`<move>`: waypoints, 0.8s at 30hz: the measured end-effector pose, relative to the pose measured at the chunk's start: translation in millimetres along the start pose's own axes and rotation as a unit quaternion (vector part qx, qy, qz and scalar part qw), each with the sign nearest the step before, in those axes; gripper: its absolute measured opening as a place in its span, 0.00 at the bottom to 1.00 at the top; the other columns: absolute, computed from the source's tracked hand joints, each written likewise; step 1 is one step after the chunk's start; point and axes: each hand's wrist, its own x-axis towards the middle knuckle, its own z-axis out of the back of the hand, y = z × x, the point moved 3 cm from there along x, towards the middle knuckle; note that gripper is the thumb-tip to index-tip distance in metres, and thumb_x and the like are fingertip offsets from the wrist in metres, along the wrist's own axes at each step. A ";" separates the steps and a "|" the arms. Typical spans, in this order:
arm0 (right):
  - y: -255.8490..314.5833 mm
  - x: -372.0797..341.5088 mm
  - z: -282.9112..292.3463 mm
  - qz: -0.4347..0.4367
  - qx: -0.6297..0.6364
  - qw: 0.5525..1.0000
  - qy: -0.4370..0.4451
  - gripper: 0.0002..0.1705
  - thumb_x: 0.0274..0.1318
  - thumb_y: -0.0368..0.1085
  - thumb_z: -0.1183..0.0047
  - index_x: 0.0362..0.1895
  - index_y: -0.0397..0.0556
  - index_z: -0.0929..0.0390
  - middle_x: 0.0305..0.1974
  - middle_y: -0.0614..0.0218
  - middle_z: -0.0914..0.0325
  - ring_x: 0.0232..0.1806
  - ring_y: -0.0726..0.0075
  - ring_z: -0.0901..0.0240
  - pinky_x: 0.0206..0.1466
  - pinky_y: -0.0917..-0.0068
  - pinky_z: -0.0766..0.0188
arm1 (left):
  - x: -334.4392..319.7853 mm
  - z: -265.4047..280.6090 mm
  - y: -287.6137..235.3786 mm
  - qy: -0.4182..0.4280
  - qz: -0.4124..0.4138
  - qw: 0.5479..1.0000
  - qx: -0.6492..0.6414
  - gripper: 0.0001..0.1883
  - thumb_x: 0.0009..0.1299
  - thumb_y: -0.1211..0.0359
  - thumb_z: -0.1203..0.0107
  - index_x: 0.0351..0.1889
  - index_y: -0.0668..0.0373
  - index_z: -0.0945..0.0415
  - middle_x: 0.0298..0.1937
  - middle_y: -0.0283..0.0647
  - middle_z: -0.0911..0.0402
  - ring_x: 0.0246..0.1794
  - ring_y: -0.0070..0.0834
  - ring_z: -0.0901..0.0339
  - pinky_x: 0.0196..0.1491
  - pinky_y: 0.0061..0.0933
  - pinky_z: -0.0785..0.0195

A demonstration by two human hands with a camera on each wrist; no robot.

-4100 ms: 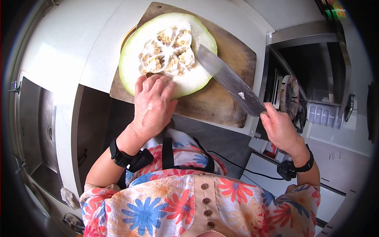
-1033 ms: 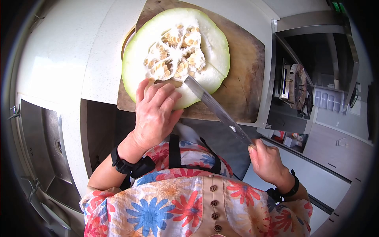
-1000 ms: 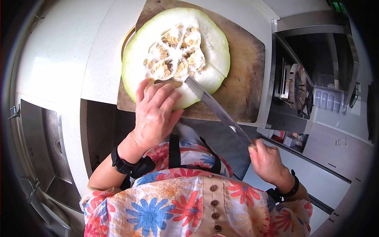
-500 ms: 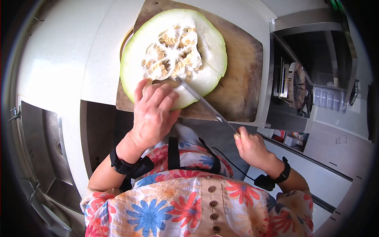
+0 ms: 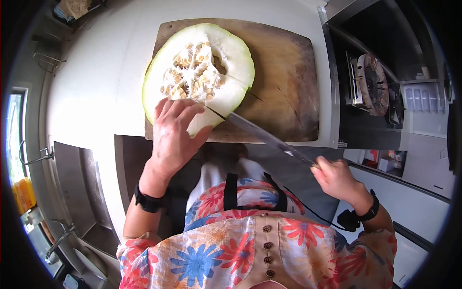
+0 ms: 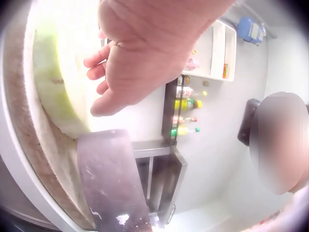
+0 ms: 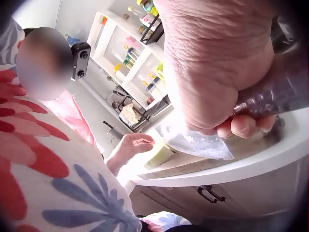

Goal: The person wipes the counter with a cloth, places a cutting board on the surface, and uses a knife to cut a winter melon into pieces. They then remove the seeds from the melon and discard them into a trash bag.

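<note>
A thick round slice of winter melon (image 5: 231, 96), pale green at the rind with a seedy core, lies flat on a wooden cutting board (image 5: 284, 72). My left hand (image 5: 173, 130) rests over its near-left part, fingers relaxed and fingertips at the core's edge. In the left wrist view the fingers (image 6: 99, 70) are just over the white flesh. My right hand (image 5: 339, 178) grips the handle of a broad cleaver (image 5: 269, 139). The blade's end is at the melon's near-right rim, beside a dark cut running in from the rind. Another cut line crosses the flesh on the right.
The white counter (image 5: 96, 96) spreads to the left, with a steel sink (image 5: 79, 183) nearer the body. A gas burner (image 5: 373, 84) sits right of the board. Bottles (image 6: 186, 104) stand on a rack by the wall. The board reaches close to the counter's front edge.
The cleaver has drawn back right, out of the core, leaving a cut through the near-right flesh. My left fingers have loosened a little. The whole view has shifted with the head.
</note>
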 end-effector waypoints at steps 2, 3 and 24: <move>-10.9 -16.8 -2.2 -0.013 0.029 0.999 -0.021 0.09 0.57 0.33 0.49 0.29 0.45 0.35 0.16 0.57 0.29 0.19 0.48 0.27 0.21 0.58 0.34 | 15.0 -8.7 -18.4 -0.054 0.023 0.998 0.010 0.17 0.49 0.68 0.33 0.38 0.58 0.21 0.40 0.39 0.22 0.44 0.39 0.27 0.55 0.39 0.41; -18.0 -23.9 -4.5 -0.031 0.051 0.998 -0.037 0.09 0.57 0.33 0.49 0.29 0.45 0.35 0.16 0.56 0.29 0.19 0.47 0.28 0.22 0.57 0.34 | 23.9 -15.0 -28.9 -0.067 0.007 0.998 0.019 0.19 0.49 0.67 0.33 0.40 0.58 0.22 0.39 0.39 0.23 0.43 0.39 0.27 0.52 0.38 0.40; -86.4 -32.2 -7.8 -0.039 0.250 0.967 -0.039 0.10 0.59 0.32 0.51 0.28 0.42 0.35 0.16 0.58 0.30 0.14 0.54 0.32 0.19 0.68 0.37 | 62.8 -5.9 24.8 0.043 0.213 0.939 -0.266 0.27 0.54 0.67 0.32 0.52 0.66 0.25 0.38 0.43 0.18 0.39 0.26 0.22 0.44 0.28 0.27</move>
